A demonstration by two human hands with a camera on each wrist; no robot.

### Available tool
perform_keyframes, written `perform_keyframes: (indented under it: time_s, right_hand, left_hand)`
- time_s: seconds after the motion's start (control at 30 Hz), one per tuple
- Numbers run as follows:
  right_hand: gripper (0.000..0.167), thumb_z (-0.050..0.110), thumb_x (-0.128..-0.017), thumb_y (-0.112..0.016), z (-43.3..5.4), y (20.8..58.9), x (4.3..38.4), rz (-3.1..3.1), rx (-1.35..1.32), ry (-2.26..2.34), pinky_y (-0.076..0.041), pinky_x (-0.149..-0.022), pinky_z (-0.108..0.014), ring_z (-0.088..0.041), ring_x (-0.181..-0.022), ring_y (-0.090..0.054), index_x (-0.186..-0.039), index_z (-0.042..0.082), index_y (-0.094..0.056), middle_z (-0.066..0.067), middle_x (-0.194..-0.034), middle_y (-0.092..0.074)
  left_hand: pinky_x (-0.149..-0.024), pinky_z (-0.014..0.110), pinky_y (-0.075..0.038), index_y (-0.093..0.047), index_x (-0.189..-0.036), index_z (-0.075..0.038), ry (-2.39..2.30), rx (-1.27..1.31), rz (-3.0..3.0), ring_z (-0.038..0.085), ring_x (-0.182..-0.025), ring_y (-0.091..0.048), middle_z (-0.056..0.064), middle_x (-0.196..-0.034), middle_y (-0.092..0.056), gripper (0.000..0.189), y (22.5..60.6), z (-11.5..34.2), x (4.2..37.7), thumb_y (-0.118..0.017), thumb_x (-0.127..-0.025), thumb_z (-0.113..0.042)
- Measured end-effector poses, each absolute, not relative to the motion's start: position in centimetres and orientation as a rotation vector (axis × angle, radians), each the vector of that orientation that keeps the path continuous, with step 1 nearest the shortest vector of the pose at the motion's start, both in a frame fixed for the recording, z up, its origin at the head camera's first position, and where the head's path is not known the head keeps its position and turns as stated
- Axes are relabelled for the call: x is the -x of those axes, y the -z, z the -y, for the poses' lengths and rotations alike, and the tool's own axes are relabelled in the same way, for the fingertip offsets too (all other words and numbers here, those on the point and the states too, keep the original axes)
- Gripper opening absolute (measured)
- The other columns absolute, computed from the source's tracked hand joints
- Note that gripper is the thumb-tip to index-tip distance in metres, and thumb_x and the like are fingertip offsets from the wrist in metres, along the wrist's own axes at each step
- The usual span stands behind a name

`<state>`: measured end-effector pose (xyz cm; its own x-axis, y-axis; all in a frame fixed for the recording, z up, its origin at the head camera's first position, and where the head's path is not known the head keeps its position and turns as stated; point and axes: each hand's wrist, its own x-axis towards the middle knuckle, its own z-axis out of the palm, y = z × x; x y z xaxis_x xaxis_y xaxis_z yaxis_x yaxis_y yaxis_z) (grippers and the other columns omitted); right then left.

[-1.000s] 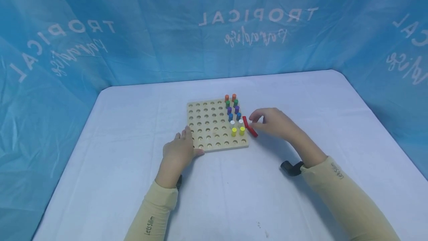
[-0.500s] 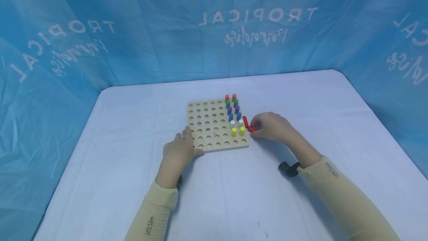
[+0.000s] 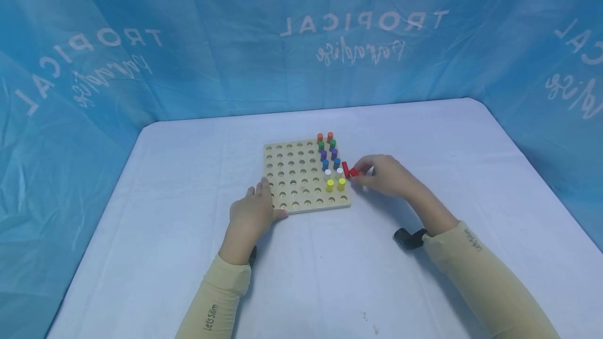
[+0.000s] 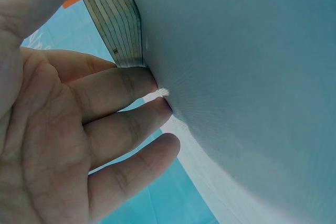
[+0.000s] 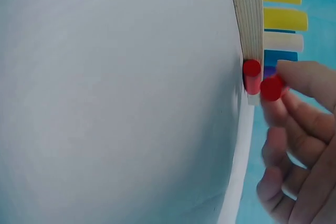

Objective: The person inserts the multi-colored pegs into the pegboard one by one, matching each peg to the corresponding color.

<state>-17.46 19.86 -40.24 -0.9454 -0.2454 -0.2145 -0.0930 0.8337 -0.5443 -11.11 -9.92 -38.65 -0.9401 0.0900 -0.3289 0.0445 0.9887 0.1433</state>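
Note:
A wooden pegboard lies on the table, with pairs of coloured pegs upright along its right side. From back to front they run orange, green, purple, blue, white and yellow. The left hand touches the board's front left corner, fingers fairly straight along its edge. Just off the right edge, the right hand pinches a red peg between thumb and fingertips. A second red peg lies against the board's side, close to the held one. The left wrist view shows the board's layered edge beside the fingers.
A white cloth covers the table. Blue printed curtains hang behind it and at both sides. Bare holes fill the board's left and middle columns, and its front row. A black wrist device sits under the right forearm.
The right hand has closed on one red peg and lifted it slightly away from the front, turning it. The other red peg has barely shifted. The left hand stays put.

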Motion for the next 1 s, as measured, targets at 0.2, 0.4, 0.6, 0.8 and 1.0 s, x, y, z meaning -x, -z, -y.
perform_keyframes:
  time_s: [0.2, 0.4, 0.6, 0.8, 1.0]
  right_hand:
    - [0.024, 0.027, -0.086, -0.078, -19.9, 40.1, 17.4, -2.743, 0.276, 0.940, -0.050, -0.067, -0.030, -0.022, -0.086, -0.057, -0.107, 0.017, -0.070, -0.001, -0.098, -0.068]
    - [0.021, 0.024, -0.084, -0.080, -19.5, 39.5, 16.9, -2.688, 0.377, 1.086, -0.051, -0.067, -0.030, -0.022, -0.083, -0.058, -0.101, 0.017, -0.071, -0.001, -0.094, -0.069]
    - [0.018, 0.022, -0.084, -0.080, -18.9, 38.6, 16.1, -2.673, 0.482, 1.191, -0.050, -0.069, -0.029, -0.021, -0.083, -0.058, -0.099, 0.017, -0.071, 0.001, -0.093, -0.069]
    - [0.014, 0.022, -0.083, -0.081, -17.7, 38.0, 15.5, -2.600, 0.567, 1.218, -0.048, -0.070, -0.030, -0.020, -0.080, -0.058, -0.093, 0.021, -0.072, 0.005, -0.089, -0.070]
    - [0.013, 0.019, -0.082, -0.080, -16.8, 38.5, 15.2, -2.552, 0.642, 1.168, -0.050, -0.068, -0.030, -0.019, -0.078, -0.060, -0.089, 0.025, -0.071, 0.009, -0.087, -0.071]
  left_hand:
    - [-0.097, 0.057, -0.052, -0.020, -0.156, 0.003, -0.190, -0.102, -2.795, 0.036, -0.145, -0.037, 0.020, -0.156, -0.040, 0.100, 38.7, 9.9, 11.1, -0.063, -0.089, -0.056]
    - [-0.100, 0.058, -0.049, -0.019, -0.156, 0.003, -0.208, -0.100, -2.787, 0.036, -0.146, -0.036, 0.020, -0.157, -0.038, 0.099, 38.7, 9.9, 11.1, -0.063, -0.089, -0.055]
    - [-0.098, 0.058, -0.051, -0.019, -0.156, 0.003, -0.194, -0.103, -2.792, 0.036, -0.146, -0.037, 0.020, -0.156, -0.039, 0.099, 38.6, 9.9, 11.0, -0.063, -0.089, -0.055]
    - [-0.098, 0.057, -0.051, -0.020, -0.156, 0.004, -0.188, -0.106, -2.798, 0.037, -0.145, -0.038, 0.020, -0.155, -0.040, 0.099, 38.6, 9.9, 11.0, -0.063, -0.089, -0.055]
    - [-0.097, 0.057, -0.051, -0.020, -0.156, 0.003, -0.196, -0.103, -2.797, 0.036, -0.145, -0.037, 0.020, -0.156, -0.040, 0.100, 38.7, 9.9, 11.1, -0.064, -0.089, -0.055]
